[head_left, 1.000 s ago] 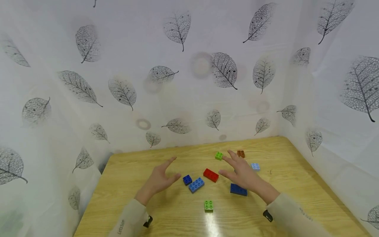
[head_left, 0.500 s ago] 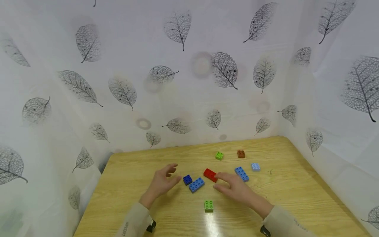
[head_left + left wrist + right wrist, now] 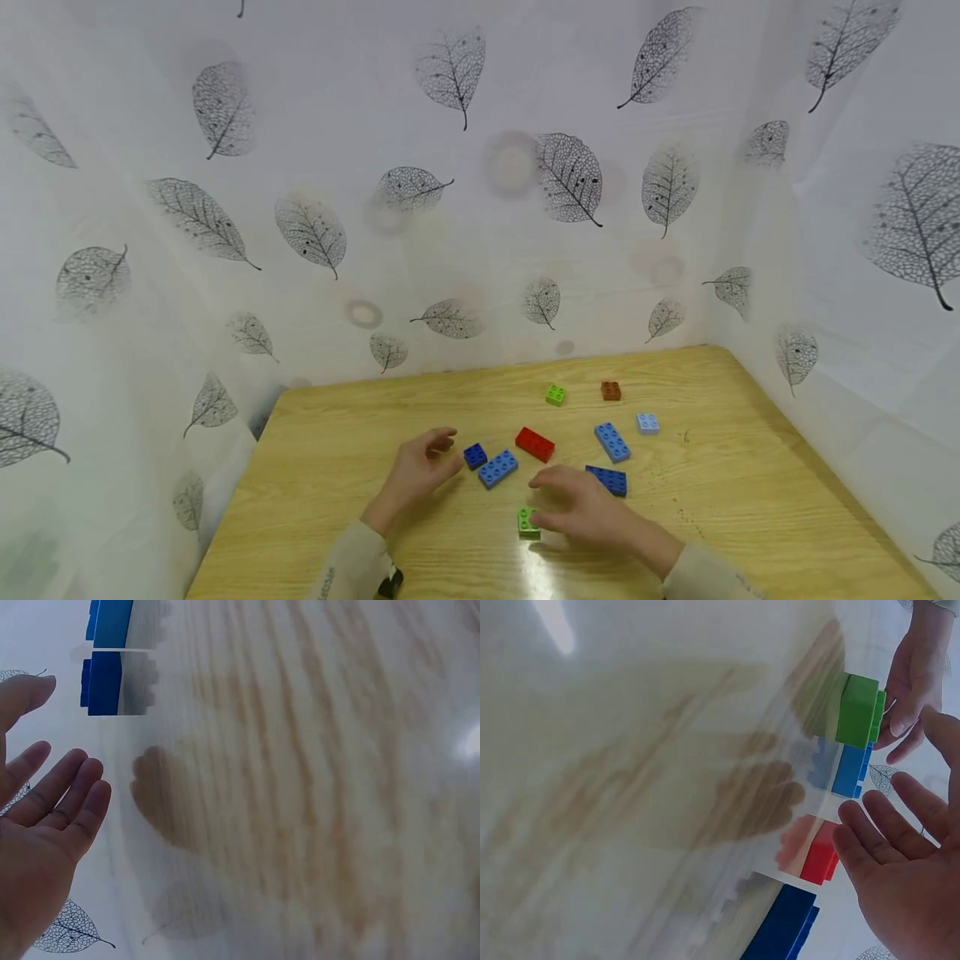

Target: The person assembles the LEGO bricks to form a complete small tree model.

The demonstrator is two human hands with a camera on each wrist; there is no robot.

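Note:
My right hand [image 3: 581, 507] hovers beside the green brick [image 3: 528, 522], its thumb overlapping the brick's right edge in the head view. In the right wrist view its fingers are loosely extended with nothing between them, and the green brick [image 3: 859, 710] stands apart, past the thumb. My left hand [image 3: 418, 468] is held just left of the small dark blue brick [image 3: 475, 456], fingers relaxed and holding nothing. The left wrist view has that small blue brick [image 3: 105, 683] beyond the fingers. Right of it lies a medium blue long brick [image 3: 498, 468].
A red brick [image 3: 535, 444] lies mid-table. Farther right are a dark blue long brick [image 3: 609, 480], a blue long brick [image 3: 612, 442] and a light blue brick [image 3: 648, 423]. Near the back edge sit a lime brick [image 3: 555, 395] and a brown brick [image 3: 611, 391]. A leaf-print curtain surrounds the wooden table [image 3: 337, 433].
My right hand has moved left and toward me, from over the dark blue long brick, past the red brick, to the green brick. My left hand has shifted slightly right and nearer, its fingers more bent.

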